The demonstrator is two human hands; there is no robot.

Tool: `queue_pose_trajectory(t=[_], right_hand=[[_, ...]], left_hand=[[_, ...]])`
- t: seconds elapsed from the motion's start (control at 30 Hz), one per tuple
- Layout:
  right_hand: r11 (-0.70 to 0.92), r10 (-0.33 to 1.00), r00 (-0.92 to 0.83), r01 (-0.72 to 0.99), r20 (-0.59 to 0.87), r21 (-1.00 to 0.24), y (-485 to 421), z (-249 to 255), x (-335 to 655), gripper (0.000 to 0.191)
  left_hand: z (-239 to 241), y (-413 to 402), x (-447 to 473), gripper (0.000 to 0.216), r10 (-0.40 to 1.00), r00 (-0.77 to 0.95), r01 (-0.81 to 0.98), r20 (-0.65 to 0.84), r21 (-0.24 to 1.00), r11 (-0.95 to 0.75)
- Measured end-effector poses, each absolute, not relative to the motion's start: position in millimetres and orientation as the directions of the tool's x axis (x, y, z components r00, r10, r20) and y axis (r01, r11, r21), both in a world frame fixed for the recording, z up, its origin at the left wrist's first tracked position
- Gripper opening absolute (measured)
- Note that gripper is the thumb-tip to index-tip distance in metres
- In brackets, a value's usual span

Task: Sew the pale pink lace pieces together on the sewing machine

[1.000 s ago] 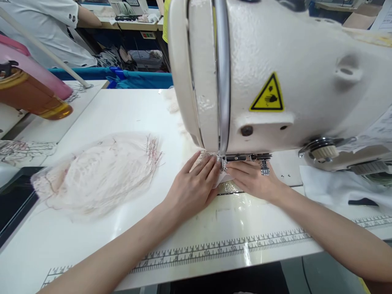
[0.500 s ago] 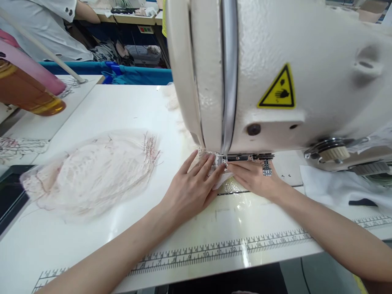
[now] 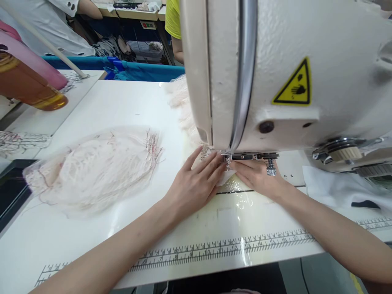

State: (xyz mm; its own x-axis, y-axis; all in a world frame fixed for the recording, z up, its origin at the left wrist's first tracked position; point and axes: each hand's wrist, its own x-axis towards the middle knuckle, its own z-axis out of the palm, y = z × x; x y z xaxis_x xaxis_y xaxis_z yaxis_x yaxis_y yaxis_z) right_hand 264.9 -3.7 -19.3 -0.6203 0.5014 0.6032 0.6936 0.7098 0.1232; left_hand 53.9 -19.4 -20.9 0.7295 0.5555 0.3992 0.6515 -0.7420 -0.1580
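Observation:
Pale lace fabric (image 3: 227, 176) lies under the needle area of a sewing machine (image 3: 214, 81), between my two hands. My left hand (image 3: 196, 175) rests palm down on it, fingers stretched out and lying flat, their tips just left of the presser foot. To the right of the needle, my right hand (image 3: 260, 177) has its fingers together at the fabric's edge. Those fingertips are partly hidden by the metal guide (image 3: 245, 157). More pale lace (image 3: 180, 98) runs back behind the machine head.
A sheer, pale lace bundle (image 3: 101, 171) with loose reddish threads lies to the left. White cloth (image 3: 330, 185) lies at the right. A printed ruler (image 3: 208, 253) follows the front edge. An amber bottle (image 3: 33, 87) stands at upper left. Other people (image 3: 173, 24) are beyond the table.
The view has shifted slightly, so the machine appears further right. My left fingers are closer together beside the needle. A person's yellow sleeve now shows more at the back.

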Motion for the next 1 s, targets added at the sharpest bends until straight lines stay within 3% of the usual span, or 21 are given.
queue_pose_trajectory(t=[0.17,0.6,0.8,1.0], right_hand=[[0.703,0.511,-0.642,0.695,0.572,0.152,-8,-17,265,0.020],[0.807,0.535,-0.720,0.590,0.442,-0.015,-3,-39,268,0.024],[0.816,0.538,-0.689,0.569,0.485,-0.097,-6,-34,262,0.011],[0.838,0.482,-0.679,0.542,0.554,-0.065,-16,-28,262,0.008]], left_hand=[[-18,-20,52,0.030,0.503,0.766,0.585,0.400,-0.111,-0.803],[-17,-16,52,0.024,0.524,0.734,0.626,0.433,-0.129,-0.769],[-10,-16,46,0.011,0.501,0.697,0.640,0.513,-0.131,-0.757],[-11,-15,41,0.007,0.394,0.744,0.559,0.540,-0.180,-0.809]])
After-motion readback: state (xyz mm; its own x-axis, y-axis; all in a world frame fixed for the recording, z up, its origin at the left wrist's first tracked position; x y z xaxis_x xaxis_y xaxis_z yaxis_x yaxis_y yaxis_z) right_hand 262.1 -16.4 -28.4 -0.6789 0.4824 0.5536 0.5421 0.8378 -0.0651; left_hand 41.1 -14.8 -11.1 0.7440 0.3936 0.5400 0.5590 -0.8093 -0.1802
